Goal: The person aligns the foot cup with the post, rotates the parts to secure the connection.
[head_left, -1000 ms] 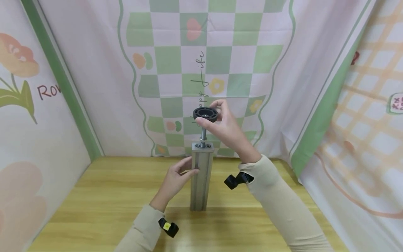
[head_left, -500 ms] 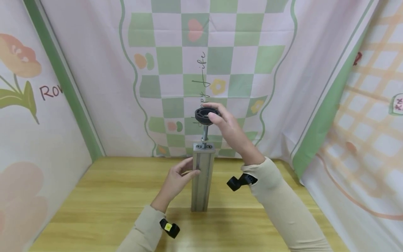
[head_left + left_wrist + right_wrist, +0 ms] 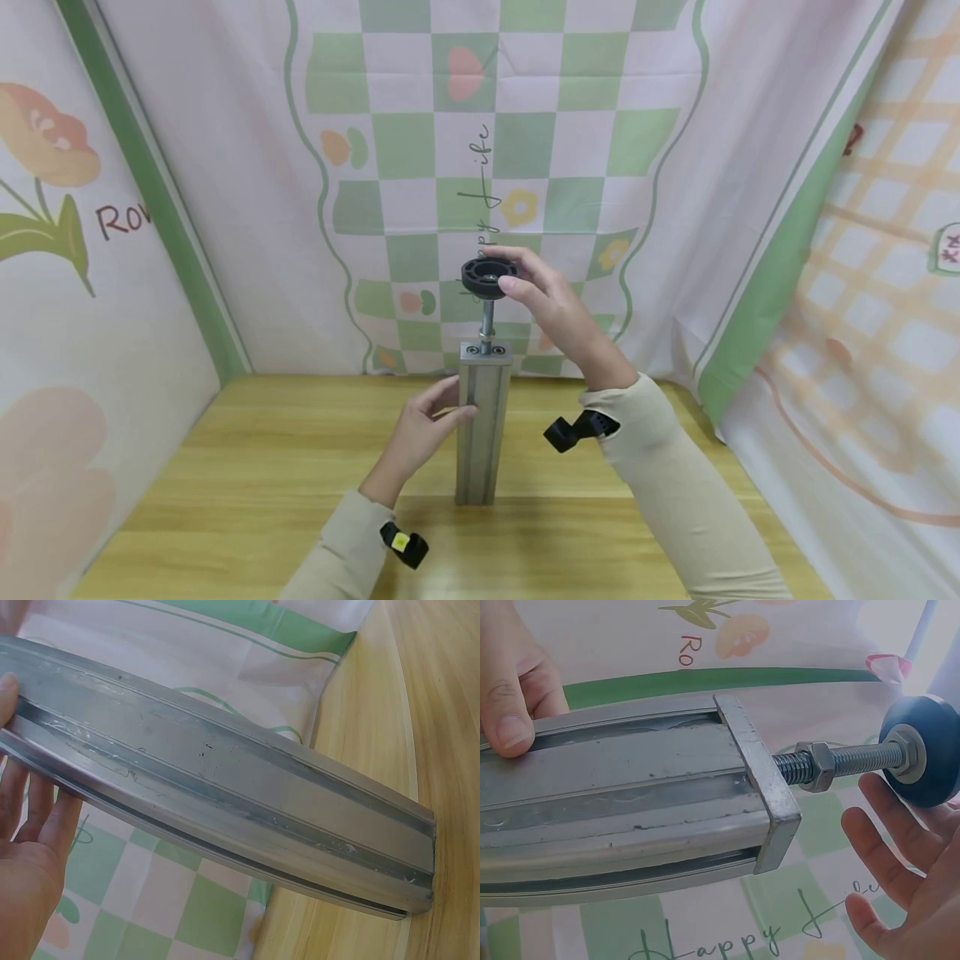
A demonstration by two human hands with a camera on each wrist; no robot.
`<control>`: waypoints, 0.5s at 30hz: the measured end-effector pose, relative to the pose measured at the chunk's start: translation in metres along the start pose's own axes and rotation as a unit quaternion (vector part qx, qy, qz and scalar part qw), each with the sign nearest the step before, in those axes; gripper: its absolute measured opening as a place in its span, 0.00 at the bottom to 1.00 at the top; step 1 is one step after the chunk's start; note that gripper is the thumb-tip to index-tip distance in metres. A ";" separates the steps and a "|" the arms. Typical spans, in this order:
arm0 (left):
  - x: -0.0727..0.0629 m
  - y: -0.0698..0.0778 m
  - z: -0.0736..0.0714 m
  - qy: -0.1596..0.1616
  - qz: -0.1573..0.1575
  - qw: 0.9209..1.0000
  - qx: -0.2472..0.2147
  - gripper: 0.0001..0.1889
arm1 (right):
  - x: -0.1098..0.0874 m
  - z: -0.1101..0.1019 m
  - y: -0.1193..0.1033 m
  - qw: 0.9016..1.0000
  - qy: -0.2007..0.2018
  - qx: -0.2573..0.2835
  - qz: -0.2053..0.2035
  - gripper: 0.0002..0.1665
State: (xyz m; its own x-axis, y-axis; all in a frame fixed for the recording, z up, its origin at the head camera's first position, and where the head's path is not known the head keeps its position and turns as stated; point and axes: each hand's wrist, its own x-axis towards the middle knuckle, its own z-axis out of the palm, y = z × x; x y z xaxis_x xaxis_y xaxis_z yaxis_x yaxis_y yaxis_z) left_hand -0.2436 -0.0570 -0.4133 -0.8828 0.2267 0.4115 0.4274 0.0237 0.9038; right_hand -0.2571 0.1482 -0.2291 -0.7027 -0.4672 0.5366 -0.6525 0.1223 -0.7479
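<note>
A grey aluminium extrusion stands upright on the table, its slots running lengthwise. Out of its end plate comes a threaded rod carrying a hex nut. Topping the rod is a black round levelling foot, its hollow side facing up. My left hand grips the extrusion from the left, thumb on the front and fingers behind. My right hand holds the foot's rim from the right, thumb at the front and forefinger at the back; its other fingers spread below.
The wooden table reaches back to a hanging cloth with a green check print. More printed cloth closes off the left, and another sheet the right. Black camera mounts sit on both sleeves.
My right thumb has shifted right along the foot's rim, and the right hand has drawn back slightly. My left hand and the extrusion have stayed in place.
</note>
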 end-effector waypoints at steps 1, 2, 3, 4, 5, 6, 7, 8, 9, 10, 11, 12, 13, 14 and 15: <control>0.000 0.000 0.000 0.000 0.000 1.000 -0.001 0.24 | 0.000 0.000 0.000 1.000 0.000 0.004 0.005 0.30; 0.000 0.000 0.000 0.000 0.001 1.000 -0.002 0.24 | 0.000 0.001 0.000 1.000 -0.001 0.009 0.009 0.30; 0.000 0.000 0.000 0.000 0.001 1.000 -0.004 0.24 | 0.001 0.001 0.000 1.000 -0.001 0.011 0.014 0.30; 0.000 0.000 0.000 0.000 0.001 1.000 -0.006 0.24 | 0.001 0.001 -0.001 1.000 0.002 0.011 0.022 0.30; 0.000 0.001 0.000 0.000 0.002 1.000 -0.008 0.24 | 0.001 0.002 -0.001 0.999 0.004 0.010 0.030 0.30; 0.000 0.001 0.000 -0.001 0.001 1.000 -0.010 0.23 | 0.001 0.002 -0.002 0.999 0.007 0.007 0.038 0.30; 0.000 0.001 0.000 -0.001 -0.001 1.000 -0.010 0.23 | 0.001 0.003 -0.002 0.999 0.010 0.007 0.047 0.31; 0.000 0.001 0.000 -0.002 -0.001 1.000 -0.011 0.23 | 0.002 0.004 -0.003 0.998 0.014 0.004 0.055 0.31; 0.000 0.001 0.000 -0.003 0.000 1.000 -0.011 0.23 | 0.002 0.004 -0.004 0.998 0.018 0.001 0.064 0.31; 0.001 0.001 0.000 -0.003 0.001 1.000 -0.012 0.23 | 0.003 0.005 -0.004 0.997 0.023 -0.005 0.070 0.32; 0.001 0.001 0.000 -0.005 0.002 1.000 -0.013 0.22 | 0.003 0.006 -0.004 0.997 0.027 -0.010 0.074 0.32; 0.001 0.001 0.000 -0.005 0.003 1.000 -0.012 0.22 | 0.004 0.006 -0.005 0.997 0.030 -0.012 0.077 0.32; 0.001 0.001 0.000 -0.006 0.005 1.000 -0.013 0.22 | 0.004 0.007 -0.005 0.996 0.033 -0.014 0.077 0.32; 0.001 0.001 0.000 -0.007 0.006 1.000 -0.014 0.22 | 0.005 0.008 -0.005 0.996 0.036 -0.017 0.075 0.33; 0.001 0.000 0.000 -0.007 0.007 1.000 -0.014 0.22 | 0.005 0.008 -0.005 0.996 0.039 -0.020 0.073 0.33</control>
State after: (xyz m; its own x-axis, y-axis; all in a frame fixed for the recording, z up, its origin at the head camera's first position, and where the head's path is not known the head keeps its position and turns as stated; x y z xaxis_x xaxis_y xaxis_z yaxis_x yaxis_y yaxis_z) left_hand -0.2442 -0.0571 -0.4126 -0.8739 0.2404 0.4225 0.4336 -0.0077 0.9011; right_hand -0.2549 0.1380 -0.2258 -0.8102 -0.3720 0.4530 -0.5510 0.2196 -0.8051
